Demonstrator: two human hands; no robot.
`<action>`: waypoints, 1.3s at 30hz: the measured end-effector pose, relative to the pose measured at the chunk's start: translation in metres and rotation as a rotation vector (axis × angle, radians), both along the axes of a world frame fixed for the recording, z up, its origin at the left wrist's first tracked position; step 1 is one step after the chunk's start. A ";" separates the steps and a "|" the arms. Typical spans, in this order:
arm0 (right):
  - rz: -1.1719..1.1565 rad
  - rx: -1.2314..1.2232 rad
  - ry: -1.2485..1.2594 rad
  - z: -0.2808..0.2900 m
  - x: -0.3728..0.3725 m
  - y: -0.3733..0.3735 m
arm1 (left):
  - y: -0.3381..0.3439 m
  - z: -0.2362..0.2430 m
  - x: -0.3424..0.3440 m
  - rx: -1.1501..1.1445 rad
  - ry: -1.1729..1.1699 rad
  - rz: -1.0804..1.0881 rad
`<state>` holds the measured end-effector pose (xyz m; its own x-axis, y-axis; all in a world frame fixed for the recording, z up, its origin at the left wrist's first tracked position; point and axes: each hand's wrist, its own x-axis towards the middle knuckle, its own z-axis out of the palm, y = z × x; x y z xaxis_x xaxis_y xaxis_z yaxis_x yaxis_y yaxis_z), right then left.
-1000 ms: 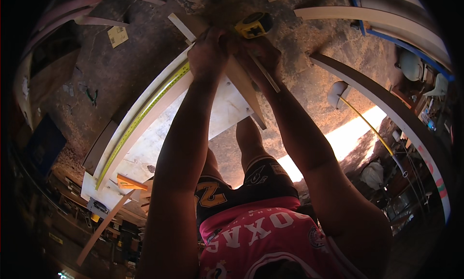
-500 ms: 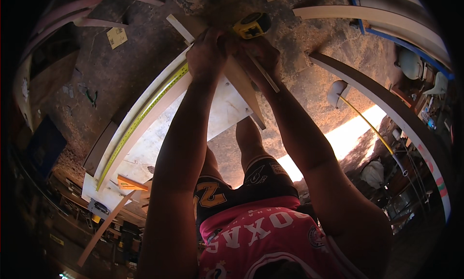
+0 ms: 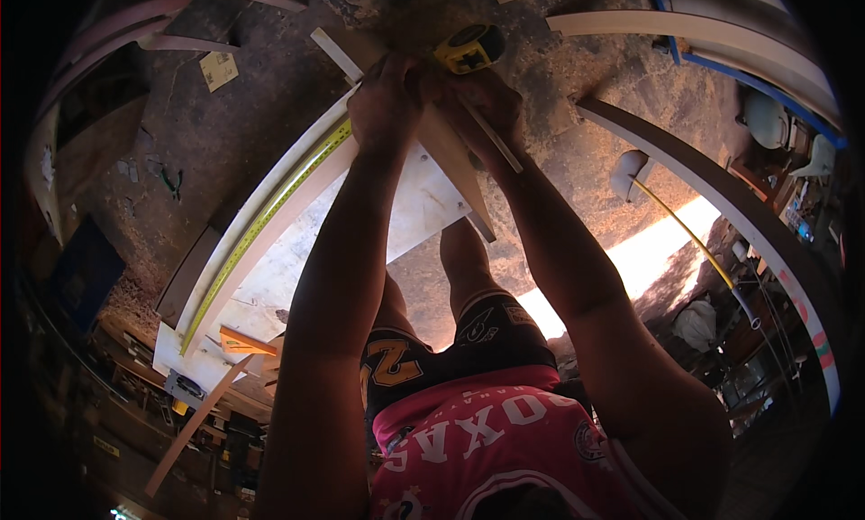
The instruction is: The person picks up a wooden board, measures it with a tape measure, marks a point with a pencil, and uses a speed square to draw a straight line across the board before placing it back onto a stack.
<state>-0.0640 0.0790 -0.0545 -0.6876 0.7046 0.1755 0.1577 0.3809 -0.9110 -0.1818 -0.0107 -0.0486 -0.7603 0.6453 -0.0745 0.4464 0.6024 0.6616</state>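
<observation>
A yellow tape measure blade [image 3: 261, 230] lies stretched along a long pale board [image 3: 219, 250], from its near left end up to my hands. My left hand [image 3: 387, 101] is closed over the blade at the board's far end. Just to the right, my right hand [image 3: 491, 101] is closed, with a thin pencil-like stick [image 3: 491, 135] jutting back from it over the wrist. The yellow and black tape measure case [image 3: 470, 50] is just beyond my right fingers; their grip on it is hidden. A narrow board [image 3: 459, 173] slants beneath my hands.
A white worktop [image 3: 423, 196] is under the boards. An orange triangular piece [image 3: 245, 342] rests at its near left. Long boards [image 3: 703, 155] stand at the right, near a yellow-handled tool [image 3: 689, 232]. A paper label [image 3: 217, 71] and pliers [image 3: 171, 179] lie on the floor.
</observation>
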 end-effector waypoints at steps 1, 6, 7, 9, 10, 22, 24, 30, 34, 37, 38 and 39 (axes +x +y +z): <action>0.000 0.000 0.000 0.000 0.000 0.000 | 0.000 0.000 0.000 0.005 0.004 0.001; -0.002 -0.021 -0.007 -0.002 0.001 0.000 | 0.000 -0.001 0.000 0.028 0.014 0.004; -0.002 -0.021 -0.007 -0.002 0.001 0.001 | 0.000 -0.001 0.000 0.028 0.015 0.005; 0.004 -0.016 -0.006 -0.002 0.000 0.001 | 0.000 -0.001 0.000 0.027 0.017 0.005; 0.004 -0.017 -0.005 -0.001 0.000 0.001 | 0.000 -0.001 0.000 0.023 0.019 0.006; -0.033 0.195 -0.018 0.023 0.024 0.008 | 0.002 0.001 0.001 0.063 0.069 -0.008; -0.137 0.095 0.080 0.035 0.024 0.011 | -0.002 0.003 -0.001 0.053 0.083 -0.007; 0.034 0.273 0.007 0.059 -0.003 0.071 | -0.001 -0.001 0.000 0.069 0.097 -0.013; 0.462 0.191 -0.345 0.055 -0.033 0.094 | 0.005 0.004 0.002 0.035 0.059 -0.026; 0.743 -0.016 -0.512 0.053 -0.051 0.115 | 0.000 0.005 -0.003 0.054 0.037 -0.027; 0.758 -0.008 -0.501 0.056 -0.056 0.116 | -0.004 0.005 -0.007 0.117 0.033 -0.037; 0.804 -0.028 -0.560 0.060 -0.062 0.115 | -0.010 0.006 -0.011 0.127 0.010 -0.068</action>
